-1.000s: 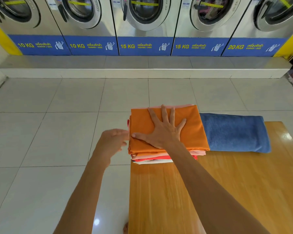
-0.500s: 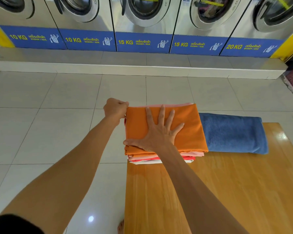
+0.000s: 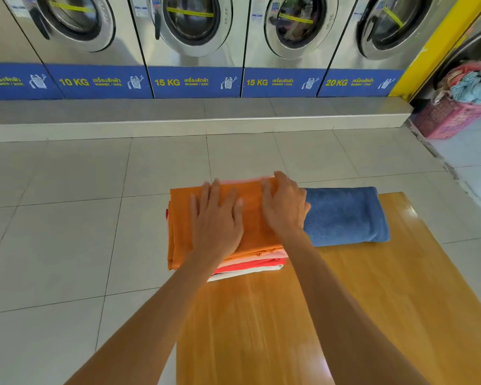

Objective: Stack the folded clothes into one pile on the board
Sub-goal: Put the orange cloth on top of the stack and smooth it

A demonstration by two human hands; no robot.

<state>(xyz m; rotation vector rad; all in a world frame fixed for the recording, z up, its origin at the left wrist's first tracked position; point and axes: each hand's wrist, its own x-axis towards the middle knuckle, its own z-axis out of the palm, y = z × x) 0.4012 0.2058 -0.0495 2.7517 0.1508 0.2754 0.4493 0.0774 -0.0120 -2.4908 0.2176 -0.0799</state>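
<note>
The left hand (image 3: pixel 215 222) lies flat, palm down and fingers spread, on the orange cloth (image 3: pixel 250 215) that tops the pile; its grip is open and holds nothing, only pressing. The right hand (image 3: pixel 285 208) rests at the cloth's right edge with the fingers curved over the far corner. Whether that grip pinches the fabric or merely pushes against it cannot be told, since the fingertips are hidden and blurred. Judging by the pose, the flat palm steadies the stack while the other hand squares the edge, so the layers do not slide.

Under the orange cloth sit a pale pink layer, a red cloth (image 3: pixel 250 265) and a white cloth (image 3: pixel 245 273), their near edges stepped out a little. The pile stands at the far left corner of the wooden bench (image 3: pixel 345 315), its left side overhanging the tiled floor (image 3: pixel 67 218), which makes it worth holding down.

A folded blue towel (image 3: pixel 345 215) lies on the bench just beside the pile, touching its right side, and is not yet stacked. It appears to be the remaining piece. Beyond stand the washing machines (image 3: pixel 195 37), and a pink laundry basket (image 3: pixel 450 118) sits far right.
</note>
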